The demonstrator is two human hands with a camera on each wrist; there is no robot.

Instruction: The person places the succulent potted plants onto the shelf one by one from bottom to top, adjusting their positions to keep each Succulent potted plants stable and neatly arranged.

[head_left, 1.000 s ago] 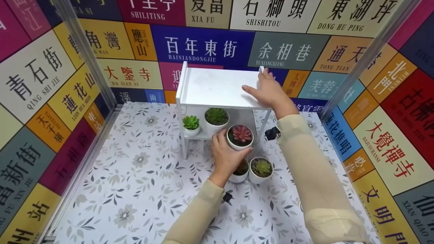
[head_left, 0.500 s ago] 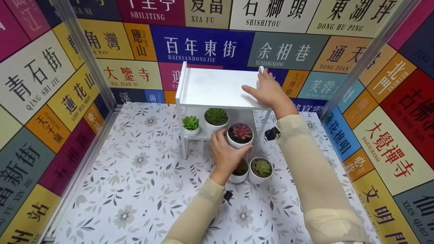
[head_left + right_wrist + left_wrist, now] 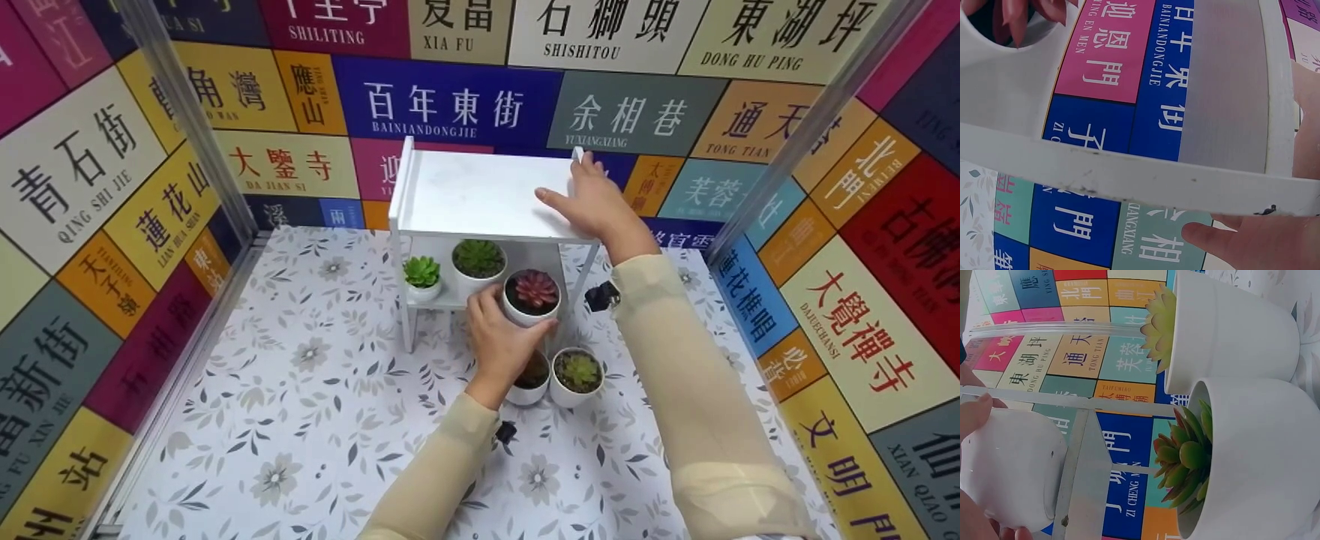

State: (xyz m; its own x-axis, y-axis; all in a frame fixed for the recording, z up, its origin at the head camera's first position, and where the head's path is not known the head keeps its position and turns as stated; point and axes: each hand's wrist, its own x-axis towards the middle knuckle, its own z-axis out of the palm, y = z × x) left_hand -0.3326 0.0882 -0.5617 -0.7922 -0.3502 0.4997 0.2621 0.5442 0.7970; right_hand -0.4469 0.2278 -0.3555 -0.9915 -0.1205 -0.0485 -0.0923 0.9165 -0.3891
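My left hand (image 3: 499, 337) grips a white pot with a red succulent (image 3: 535, 291), thumb and fingers round its sides. The left wrist view shows the held pot (image 3: 1016, 461) right at the front edge of the shelf rack's lower tier. My right hand (image 3: 604, 204) holds the right end of the white shelf rack (image 3: 480, 187), its thumb spread over the top board. On the lower tier stand a small pot with a bright green succulent (image 3: 422, 276) and a larger pot with a green succulent (image 3: 478, 265).
Two more potted succulents stand on the floral cloth (image 3: 300, 420) before the rack: a pale green one (image 3: 578, 373) and a reddish-green one (image 3: 1190, 458), partly hidden by my left hand in the head view. Walls with coloured street-name panels (image 3: 450, 97) enclose the back and sides.
The pot with the red succulent has tilted and shifted very slightly in my left hand, staying at the lower tier. My right hand keeps its place on the rack.
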